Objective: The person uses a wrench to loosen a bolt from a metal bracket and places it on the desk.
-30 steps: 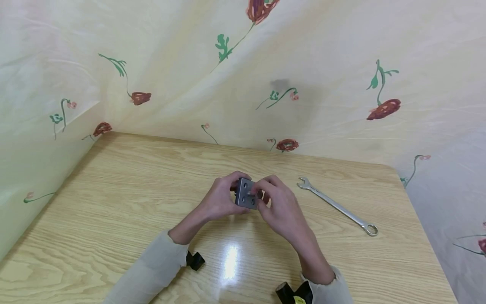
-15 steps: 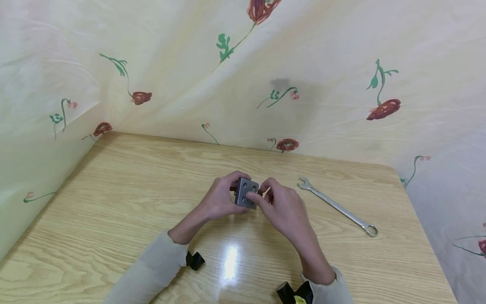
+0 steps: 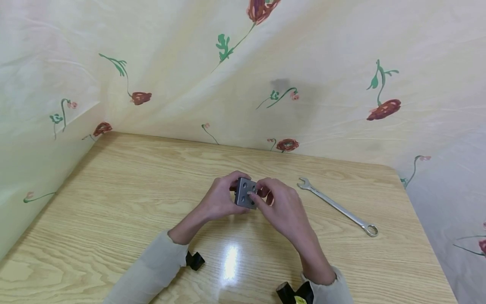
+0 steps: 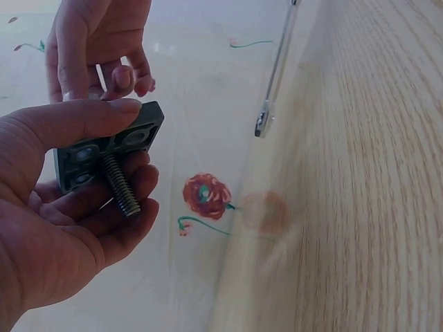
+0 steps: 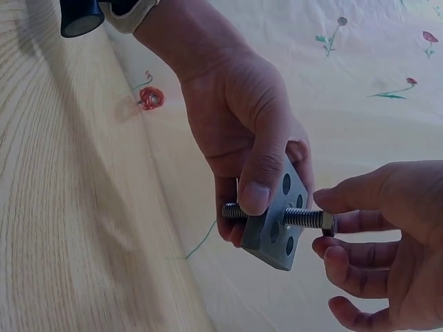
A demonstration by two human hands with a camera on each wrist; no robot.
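Note:
My left hand (image 3: 220,198) grips a small grey metal plate (image 3: 247,204) with several round holes, thumb on one edge and fingers on the other. A hex bolt (image 5: 304,218) passes through the plate's middle, its head standing well off the face. Its threaded end (image 4: 122,185) sticks out from the back, between the left hand's thumb and fingers in the left wrist view. My right hand (image 3: 282,207) has thumb and fingers curled about the bolt head, with fingertips above and below it in the right wrist view. Both hands are held up over the table.
A combination wrench (image 3: 338,207) lies on the wood-grain table (image 3: 125,190), right of the hands. Flower-patterned cloth (image 3: 182,84) hangs behind the table and along its sides. Black camera mounts (image 3: 195,261) sit at both wrists.
The right hand's thumb and fingers have shifted around the bolt head: the thumb reached across the plate half a second ago and has now drawn back a little. The left hand holds still.

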